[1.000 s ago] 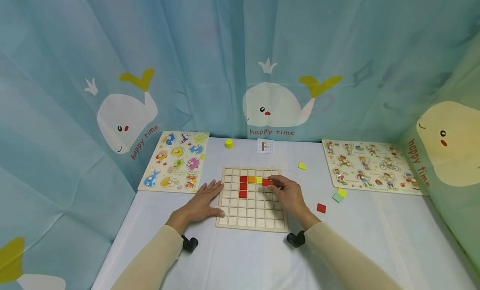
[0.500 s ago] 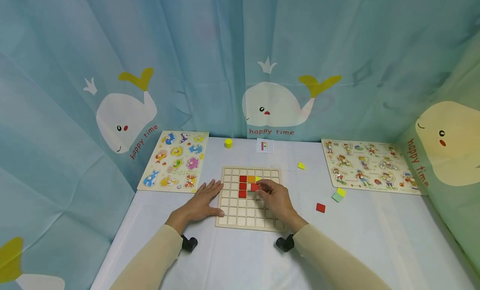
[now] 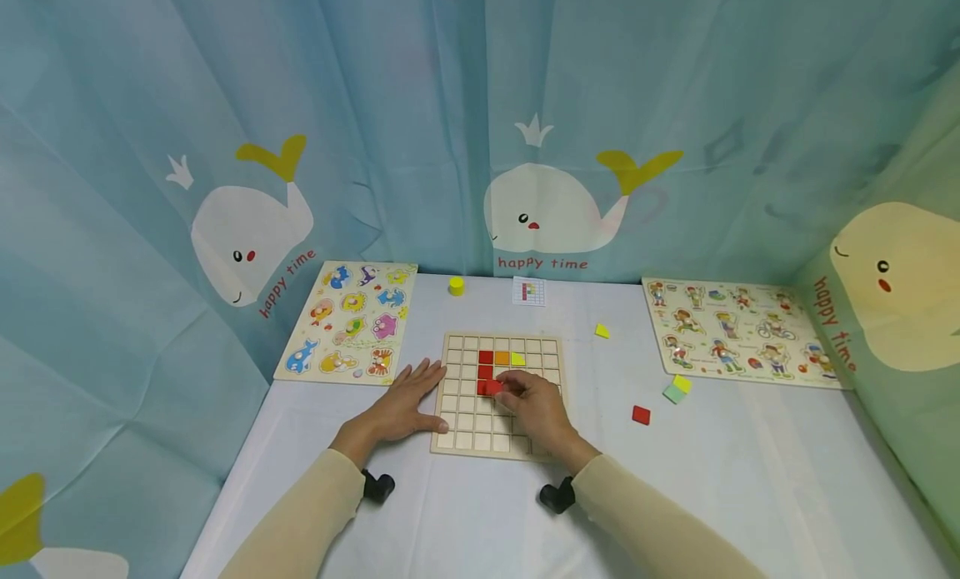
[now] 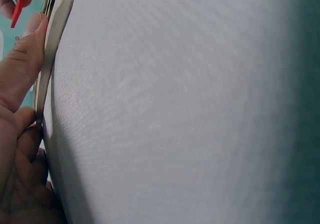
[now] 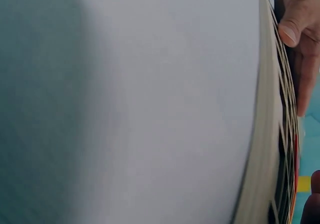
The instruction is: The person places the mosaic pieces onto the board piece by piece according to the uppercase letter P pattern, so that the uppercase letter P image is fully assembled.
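1. at the middle of the tabletop (image 3: 442, 529), a pale wooden grid board (image 3: 464, 423) lay flat, its squares parted by thin ridges.
2. above the board, the right hand (image 3: 542, 408) pinched a red tile (image 3: 494, 386) between thumb and fingertips, just beside or partly over the lowest of the red squares; whether it touched the board could not be told.
3. along the board's left border, the left hand (image 3: 397, 408) was spread, fingers straight, thumb well apart; the left wrist view showed the thumb against the board's edge.
4. inside the grid, three red squares (image 3: 486, 371) stood in a column, and an orange square (image 3: 502, 358) and a yellow piece (image 3: 518, 359) ran rightward from the topmost one.
5. to the right of the board lay a loose red piece (image 3: 641, 415), a green tile (image 3: 673, 394) close against a yellow tile (image 3: 682, 383), and, farther back, a slant-edged yellow piece.
6. behind the board, a yellow cylinder (image 3: 457, 287) stood near a small white card (image 3: 529, 291) printed with a coloured grid.
7. at the back left lay a sea-animal puzzle board (image 3: 372, 314); at the back right, a puzzle board of figures (image 3: 707, 325), any small print on it too tiny to read.
8. on the blue curtain (image 3: 420, 146), red lettering (image 3: 543, 263) read "happy time" under the middle whale (image 3: 555, 212); the same words slanted beside the left and right whales.
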Demonstrator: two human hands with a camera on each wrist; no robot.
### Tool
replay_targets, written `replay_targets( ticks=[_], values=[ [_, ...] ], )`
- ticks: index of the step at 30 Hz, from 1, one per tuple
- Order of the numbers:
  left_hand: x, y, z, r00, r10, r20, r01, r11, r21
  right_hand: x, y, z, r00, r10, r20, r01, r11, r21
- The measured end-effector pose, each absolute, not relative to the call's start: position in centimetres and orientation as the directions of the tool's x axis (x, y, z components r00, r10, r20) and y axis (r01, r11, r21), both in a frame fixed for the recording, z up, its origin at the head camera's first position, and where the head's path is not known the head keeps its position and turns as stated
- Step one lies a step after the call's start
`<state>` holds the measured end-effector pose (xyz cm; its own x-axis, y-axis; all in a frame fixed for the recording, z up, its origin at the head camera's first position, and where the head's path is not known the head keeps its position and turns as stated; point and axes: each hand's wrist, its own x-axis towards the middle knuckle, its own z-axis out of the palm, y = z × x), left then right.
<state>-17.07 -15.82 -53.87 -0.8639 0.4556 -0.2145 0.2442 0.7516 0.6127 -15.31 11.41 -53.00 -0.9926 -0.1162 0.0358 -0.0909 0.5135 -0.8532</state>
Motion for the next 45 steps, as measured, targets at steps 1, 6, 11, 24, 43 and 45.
replay_targets(
  ticks=[1,6,11,24,43,45],
  values=[
    [-17.1,-15.8,-53.9,-0.863,0.457,-0.215,0.246,0.752,0.611,-15.2,11.3,-53.0,-0.992,-0.12,0.031,-0.09,0.53,-0.843],
    [-17.1,-15.8,-53.9,-0.862,0.459,-0.216,0.248,0.751,0.612,-14.8,11.0,-53.2,-0.99,-0.144,-0.001,-0.088,0.606,-0.791],
    [-17.1,-15.9,-54.0,-0.861,0.459,-0.217,0.246,0.751,0.612,-14.8,10.6,-53.5,-0.984,-0.173,0.03,-0.135,0.638,-0.758],
    [-17.1,-16.0,-54.3,-0.866,0.448,-0.224,0.236,0.759,0.606,-14.7,10.1,-53.7,-0.969,-0.22,0.117,-0.239,0.696,-0.677],
    [-17.1,-15.9,-54.1,-0.863,0.458,-0.212,0.251,0.755,0.606,-14.6,10.1,-53.7,-0.97,-0.224,0.09,-0.227,0.713,-0.663],
    [-17.1,-15.9,-54.1,-0.865,0.455,-0.213,0.248,0.756,0.606,-14.6,10.2,-53.7,-0.971,-0.224,0.086,-0.223,0.711,-0.667]
  ],
)
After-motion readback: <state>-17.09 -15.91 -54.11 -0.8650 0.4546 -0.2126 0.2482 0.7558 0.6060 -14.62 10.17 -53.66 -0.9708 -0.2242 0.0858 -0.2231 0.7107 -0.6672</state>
